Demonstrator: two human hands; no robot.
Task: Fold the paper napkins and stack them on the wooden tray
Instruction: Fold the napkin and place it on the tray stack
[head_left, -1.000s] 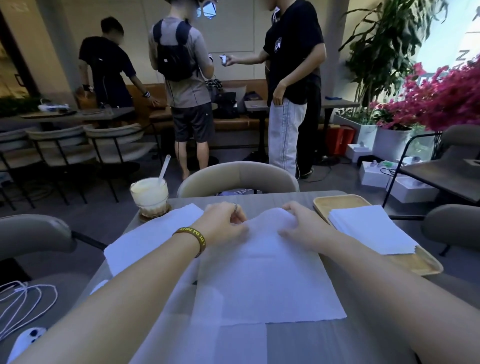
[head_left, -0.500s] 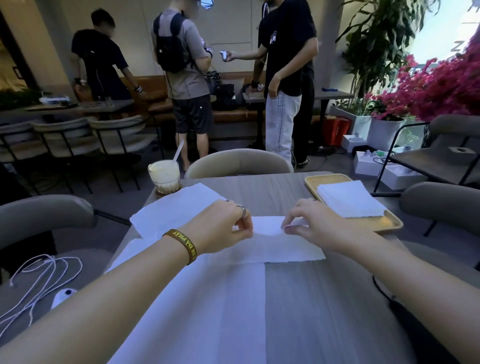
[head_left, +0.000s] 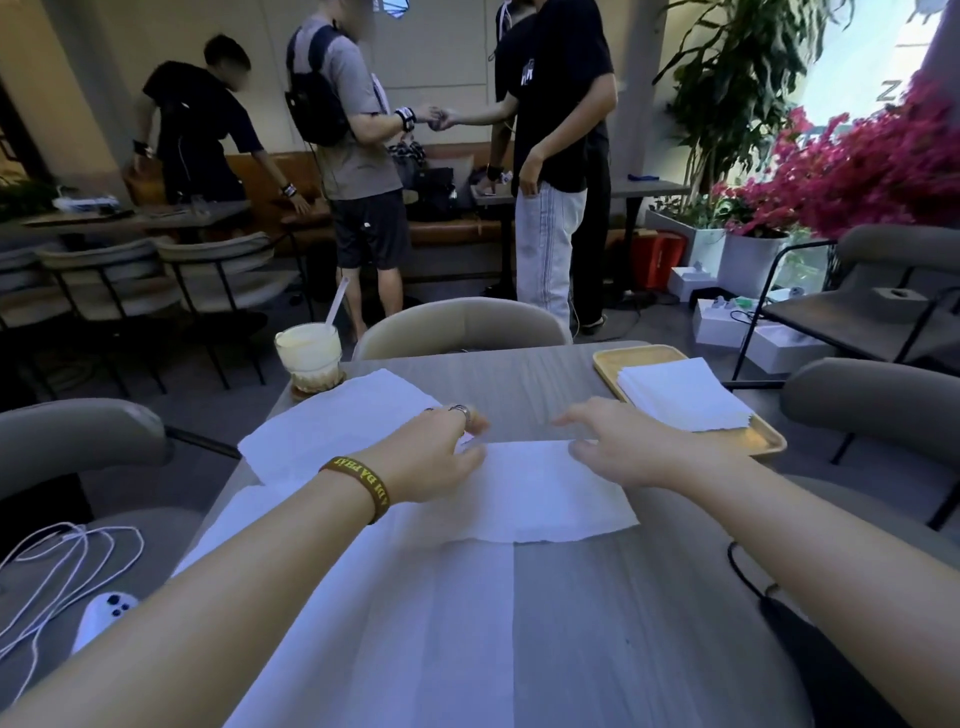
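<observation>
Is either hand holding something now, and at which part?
Nothing is lifted. The left hand presses the folded napkin at its left end; the right hand hovers open over its right end.

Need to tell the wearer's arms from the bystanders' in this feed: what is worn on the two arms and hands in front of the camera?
Both forearms are bare, no sleeves in view. The left hand has a dark brown wristband with yellow lettering at the wrist and a silver ring on one of its fingers. The right hand shows no band, ring or watch.
</observation>
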